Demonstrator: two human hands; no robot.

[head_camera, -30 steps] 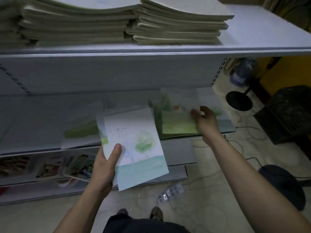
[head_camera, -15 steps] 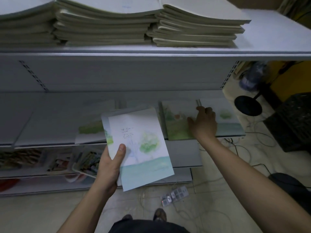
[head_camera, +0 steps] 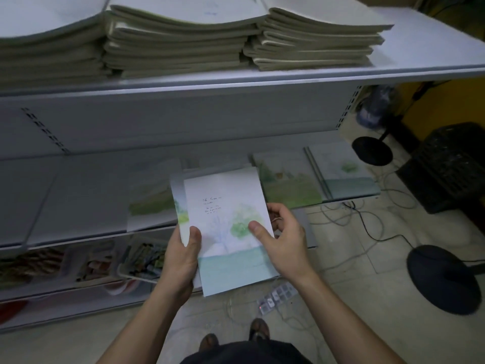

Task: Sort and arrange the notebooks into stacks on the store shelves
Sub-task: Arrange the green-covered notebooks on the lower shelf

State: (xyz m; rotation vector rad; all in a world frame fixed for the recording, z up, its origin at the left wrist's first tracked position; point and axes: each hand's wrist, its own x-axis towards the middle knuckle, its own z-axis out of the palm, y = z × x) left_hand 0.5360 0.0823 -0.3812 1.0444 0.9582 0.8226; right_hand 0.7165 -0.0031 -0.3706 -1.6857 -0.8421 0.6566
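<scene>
White and pale-blue covers, a green tree painted on the front one: the held notebooks (head_camera: 225,227) are up in front of the middle shelf (head_camera: 78,195), clear of it and tilted slightly. At least two are held. A second cover shows as a strip along the left edge, behind the front one.

Left hand (head_camera: 181,258): grips the lower left edge, thumb flat on the front cover, fingers hidden behind.

Right hand (head_camera: 280,243): grips the right edge, thumb pressed on the cover beside the tree, fingers curled round the edge to the back.

Shelf notebooks: three lie flat on the middle shelf.
- One (head_camera: 151,198) lies to the left, partly hidden behind the held notebooks.
- A green meadow cover (head_camera: 286,179) and a blue-banded cover (head_camera: 346,172) lie side by side at the right end, edges close together.

Top shelf (head_camera: 420,48): stacks (head_camera: 178,48) of grey-edged notebooks stand side by side, several deep.

Bottom shelf: trays (head_camera: 141,258) of mixed coloured goods, too blurred to identify.

Floor: loose cables (head_camera: 367,219) and a power strip (head_camera: 275,298) just below the hands. Two black round fan bases (head_camera: 443,279) and a black crate (head_camera: 451,164) stand to the right. The person's shoes (head_camera: 259,329) show at the bottom edge.
</scene>
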